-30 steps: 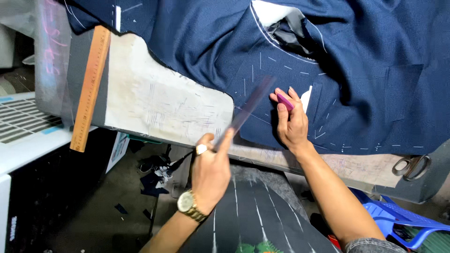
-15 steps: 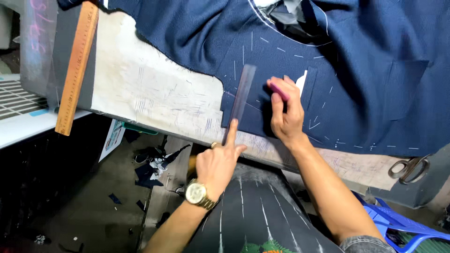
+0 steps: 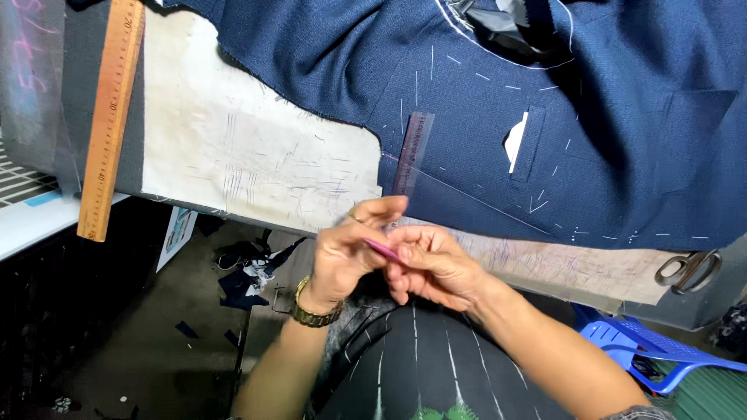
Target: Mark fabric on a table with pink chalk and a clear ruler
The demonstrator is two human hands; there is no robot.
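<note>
Pinching pink tailor's chalk (image 3: pixel 381 249) between left hand (image 3: pixel 346 253) and right hand (image 3: pixel 432 264), fingers closed, near table edge (image 3: pixel 257 167). Step: chalk readying, seemingly. Clear ruler (image 3: pixel 412 153) on navy jacket (image 3: pixel 498 101). Next: realign chalk to ruler.

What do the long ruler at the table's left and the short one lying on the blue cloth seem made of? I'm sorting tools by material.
The long ruler looks like wood: orange-brown, opaque, matte, with printed marks. The short ruler looks like clear tinted plastic: the navy cloth shows through it.
</note>
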